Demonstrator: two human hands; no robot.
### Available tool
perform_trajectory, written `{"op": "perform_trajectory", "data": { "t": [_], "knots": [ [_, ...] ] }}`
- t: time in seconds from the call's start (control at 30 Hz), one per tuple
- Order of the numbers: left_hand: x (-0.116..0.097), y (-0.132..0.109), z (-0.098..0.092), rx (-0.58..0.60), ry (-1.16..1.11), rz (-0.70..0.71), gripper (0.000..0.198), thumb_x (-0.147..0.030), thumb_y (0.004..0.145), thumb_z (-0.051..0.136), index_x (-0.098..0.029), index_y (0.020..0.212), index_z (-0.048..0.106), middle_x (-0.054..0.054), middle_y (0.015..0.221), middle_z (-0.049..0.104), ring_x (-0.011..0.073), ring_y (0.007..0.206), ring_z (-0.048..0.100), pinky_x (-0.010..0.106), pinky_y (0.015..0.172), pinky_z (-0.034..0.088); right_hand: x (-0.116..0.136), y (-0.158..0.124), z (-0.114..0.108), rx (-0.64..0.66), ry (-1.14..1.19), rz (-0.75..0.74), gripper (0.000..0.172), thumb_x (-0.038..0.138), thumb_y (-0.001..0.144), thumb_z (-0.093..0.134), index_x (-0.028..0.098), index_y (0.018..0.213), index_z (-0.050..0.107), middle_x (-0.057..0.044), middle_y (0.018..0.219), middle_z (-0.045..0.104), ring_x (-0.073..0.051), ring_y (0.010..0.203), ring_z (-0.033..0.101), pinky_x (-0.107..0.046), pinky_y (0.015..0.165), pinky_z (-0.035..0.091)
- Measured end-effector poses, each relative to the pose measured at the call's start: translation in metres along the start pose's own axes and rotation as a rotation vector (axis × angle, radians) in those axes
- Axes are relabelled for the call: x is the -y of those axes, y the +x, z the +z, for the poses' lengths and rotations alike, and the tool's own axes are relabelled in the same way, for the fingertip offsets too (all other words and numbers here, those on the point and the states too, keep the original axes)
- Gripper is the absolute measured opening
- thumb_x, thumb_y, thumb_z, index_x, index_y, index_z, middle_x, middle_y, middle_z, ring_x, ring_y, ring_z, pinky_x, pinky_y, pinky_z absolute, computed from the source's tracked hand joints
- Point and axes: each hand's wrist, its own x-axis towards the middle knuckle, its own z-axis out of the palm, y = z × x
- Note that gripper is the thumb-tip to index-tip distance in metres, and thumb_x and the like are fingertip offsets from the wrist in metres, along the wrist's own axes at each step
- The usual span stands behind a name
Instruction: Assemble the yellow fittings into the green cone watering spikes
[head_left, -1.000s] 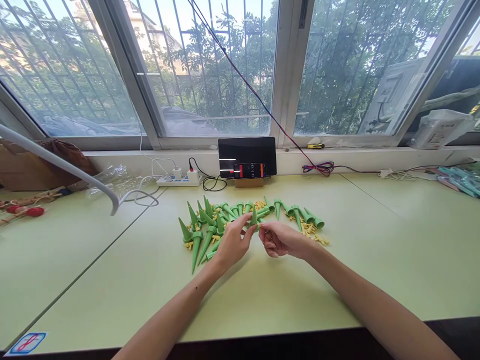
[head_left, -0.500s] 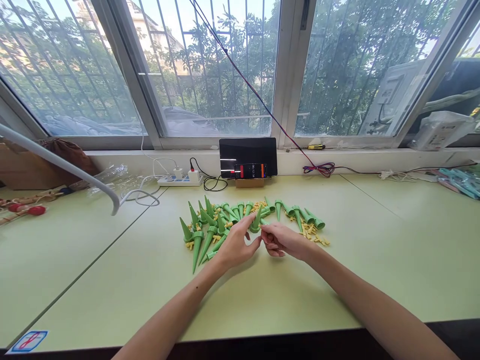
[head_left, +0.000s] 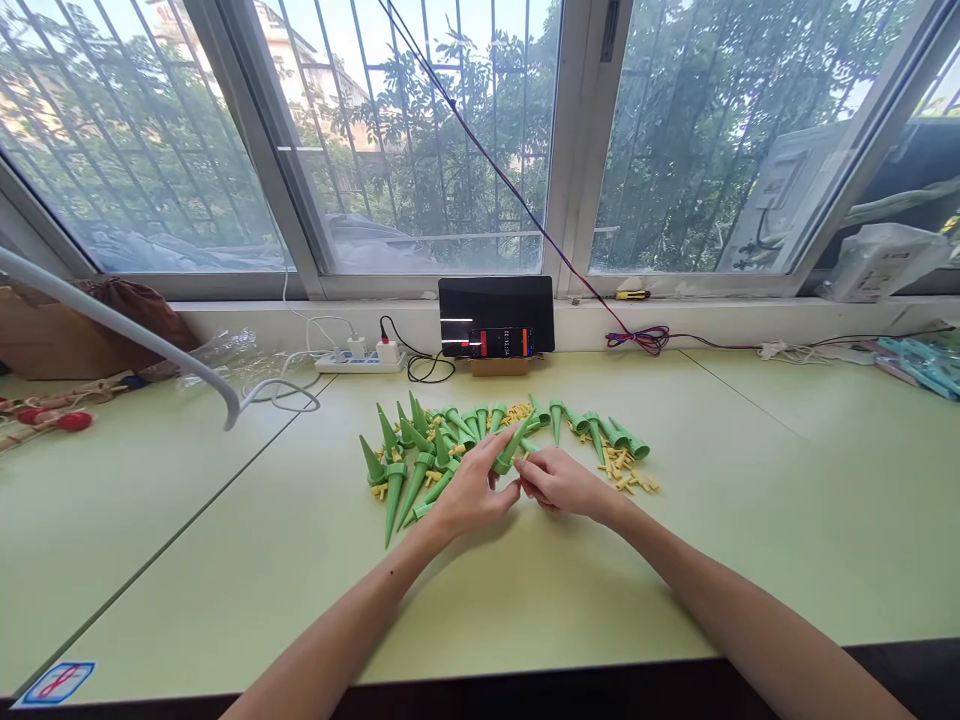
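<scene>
My left hand (head_left: 478,490) is closed around a green plastic plant-watering spike (head_left: 512,449), its pointed end tilted up and to the right. Right beside the spike's wide end, my right hand (head_left: 561,482) is curled with thumb and forefinger pinched together. A small yellowish bit shows at those fingertips, too small to make out. Around and behind both hands lie several more green spikes (head_left: 394,500), some standing on their wide ends and others lying flat. Small yellow branched valve pieces (head_left: 621,465) are scattered among them.
A phone (head_left: 506,342) showing a timer leans against a dark tablet (head_left: 495,300) at the back. Left of it sits a white power strip (head_left: 360,364) with plugs and cables. A bundled red-blue cable (head_left: 639,339) lies by the sill. A white curved tube (head_left: 135,335) juts in from the left.
The spike in my left hand has tilted further to the right and shifted slightly left. My right hand has moved a little left, its fingers drawn in by the spike's wide end.
</scene>
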Motion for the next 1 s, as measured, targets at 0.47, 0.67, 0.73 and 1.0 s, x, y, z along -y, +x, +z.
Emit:
{"op": "perform_trajectory", "data": {
  "t": [0.47,0.67,0.73,1.0],
  "knots": [
    [0.005,-0.001,0.002,-0.032,0.112,0.015,0.063,-0.029,0.085,0.063,-0.019,0.145,0.046,0.013,0.131,0.062,0.0221,0.094,0.066,0.030,0.074,0.055,-0.006,0.001,0.004,-0.143,-0.380,-0.256,0.042,0.031,0.097,0.043,0.020,0.057,0.037,0.001,0.054,0.043,-0.012,0.052,0.033,-0.029,0.054,0.022],
    [0.004,-0.002,0.001,-0.054,0.137,0.031,0.061,-0.030,0.087,0.063,-0.021,0.145,0.045,0.013,0.134,0.061,0.0231,0.099,0.065,0.035,0.083,0.055,-0.004,0.001,0.004,-0.125,-0.323,-0.242,0.042,0.035,0.098,0.042,0.020,0.059,0.039,0.001,0.056,0.044,-0.012,0.053,0.035,-0.028,0.053,0.023],
    [0.004,-0.002,0.002,-0.056,0.133,0.039,0.061,-0.028,0.087,0.063,-0.021,0.145,0.045,0.013,0.135,0.060,0.0230,0.099,0.066,0.035,0.083,0.055,-0.002,0.001,0.004,-0.119,-0.306,-0.241,0.043,0.035,0.098,0.041,0.020,0.058,0.039,0.002,0.056,0.044,-0.012,0.053,0.035,-0.028,0.053,0.023],
    [0.001,-0.003,0.002,-0.049,0.132,0.051,0.056,-0.025,0.085,0.061,-0.022,0.139,0.048,0.011,0.134,0.060,0.0229,0.102,0.065,0.029,0.073,0.056,0.008,-0.005,0.004,-0.007,-0.170,-0.182,0.050,0.037,0.101,0.037,0.020,0.054,0.044,0.000,0.051,0.050,-0.013,0.050,0.044,-0.026,0.055,0.034]
  ]
}}
